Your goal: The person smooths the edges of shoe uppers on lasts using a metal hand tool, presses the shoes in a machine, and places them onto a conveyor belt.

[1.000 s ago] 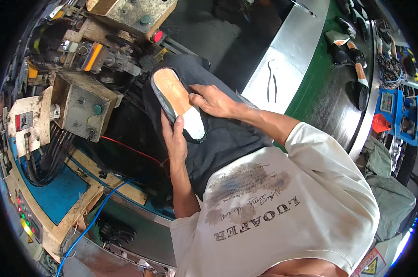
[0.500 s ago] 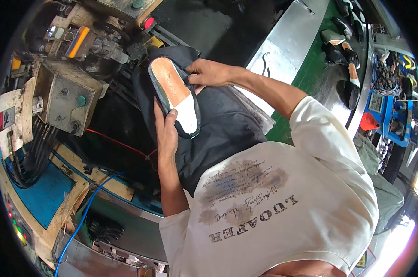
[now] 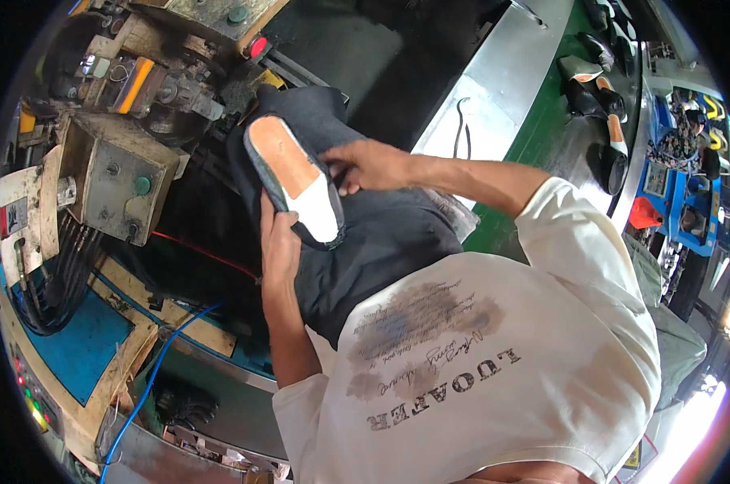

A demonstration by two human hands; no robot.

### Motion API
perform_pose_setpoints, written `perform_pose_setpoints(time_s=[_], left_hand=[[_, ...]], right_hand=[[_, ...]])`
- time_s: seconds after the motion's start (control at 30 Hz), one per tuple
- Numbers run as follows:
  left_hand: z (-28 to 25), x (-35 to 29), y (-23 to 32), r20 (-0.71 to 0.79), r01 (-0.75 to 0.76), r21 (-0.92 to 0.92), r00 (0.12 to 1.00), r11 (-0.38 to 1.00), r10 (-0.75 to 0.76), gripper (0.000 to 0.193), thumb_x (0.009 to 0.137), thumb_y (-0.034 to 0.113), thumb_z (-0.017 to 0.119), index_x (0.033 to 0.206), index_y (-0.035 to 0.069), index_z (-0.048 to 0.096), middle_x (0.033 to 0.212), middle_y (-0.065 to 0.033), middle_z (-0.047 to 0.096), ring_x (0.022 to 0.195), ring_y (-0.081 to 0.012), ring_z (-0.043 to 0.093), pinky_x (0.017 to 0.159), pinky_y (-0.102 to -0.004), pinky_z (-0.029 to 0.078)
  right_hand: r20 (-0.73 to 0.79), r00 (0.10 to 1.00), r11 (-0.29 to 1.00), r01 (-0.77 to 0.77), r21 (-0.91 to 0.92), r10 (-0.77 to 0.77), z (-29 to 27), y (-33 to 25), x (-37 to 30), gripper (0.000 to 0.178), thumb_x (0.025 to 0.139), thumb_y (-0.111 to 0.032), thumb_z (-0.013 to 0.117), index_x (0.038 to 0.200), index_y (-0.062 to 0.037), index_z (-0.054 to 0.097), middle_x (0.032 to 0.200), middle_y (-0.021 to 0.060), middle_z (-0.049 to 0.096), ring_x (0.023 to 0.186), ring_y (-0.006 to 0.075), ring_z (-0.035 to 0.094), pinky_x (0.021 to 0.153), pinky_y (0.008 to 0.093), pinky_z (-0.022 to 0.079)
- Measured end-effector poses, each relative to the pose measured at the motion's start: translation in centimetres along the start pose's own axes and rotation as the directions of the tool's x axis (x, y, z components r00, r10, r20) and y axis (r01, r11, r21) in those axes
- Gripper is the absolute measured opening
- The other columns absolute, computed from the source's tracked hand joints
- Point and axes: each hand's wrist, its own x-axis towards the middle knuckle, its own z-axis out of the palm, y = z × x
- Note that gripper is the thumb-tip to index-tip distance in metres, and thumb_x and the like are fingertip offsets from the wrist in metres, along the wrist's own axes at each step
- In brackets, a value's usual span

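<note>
Shirt (image 3: 502,371): white with a blotchy brown and black print, worn by the person, below the shoe (image 3: 299,179).
Dark cloth (image 3: 389,234): covering the legs, under the shoe and out to its right.
Left grip (image 3: 281,246): closed around the shoe's lower left edge, thumb lying by the white part.
Shoe: resting over the dark cloth, tilted slightly left at its upper end; the upward face is tan above and white below, with dark material around it.
Right grip (image 3: 365,167): fingers bent, at the shoe's right edge; I cannot tell whether they pinch it.
Grey box (image 3: 127,181): well left of the shoe, with a green button on its face.
Metal tabletop (image 3: 498,73): to the shoe's upper right, carrying a thin dark hand tool (image 3: 458,129).
Green strip (image 3: 534,113): beyond the tabletop, farther right of the shoe.
Dark footwear (image 3: 613,168): a row well to the shoe's right.
Blue bins (image 3: 696,242): farthest right of the shoe.
</note>
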Motion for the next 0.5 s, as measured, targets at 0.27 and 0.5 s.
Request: perform_pose_setpoints(time_s=[0.27,0.5], left_hand=[[0.4,0.8,0.0,-0.089,-0.024,0.048,0.996,0.999,0.028,0.075,0.08,-0.002,0.047,0.154,-0.012,0.044,0.142,-0.0202,0.06,0.132,-0.0294,0.061,0.119,-0.04,0.044],[-0.1,1.5,0.4,-0.094,0.062,0.079,0.994,0.995,-0.054,0.071,0.086,-0.004,0.054,0.156,-0.01,0.044,0.141,-0.0186,0.062,0.128,-0.0253,0.063,0.112,-0.0355,0.047]], right_hand=[[-0.847,0.434,0.727,-0.468,-0.503,-0.307,-9.6,16.3,-7.9,0.054,0.096,-0.033,0.075,0.139,-0.0002,0.068,0.127,0.0236,0.072,0.12,0.0377,0.066,0.105,0.0491,0.053],[-0.962,0.261,0.712,-0.691,-0.126,0.083,-7.3,22.8,-10.0,0.06,0.092,-0.044,0.08,0.132,-0.0015,0.068,0.118,0.0338,0.067,0.118,0.0473,0.063,0.102,0.0557,0.053]])
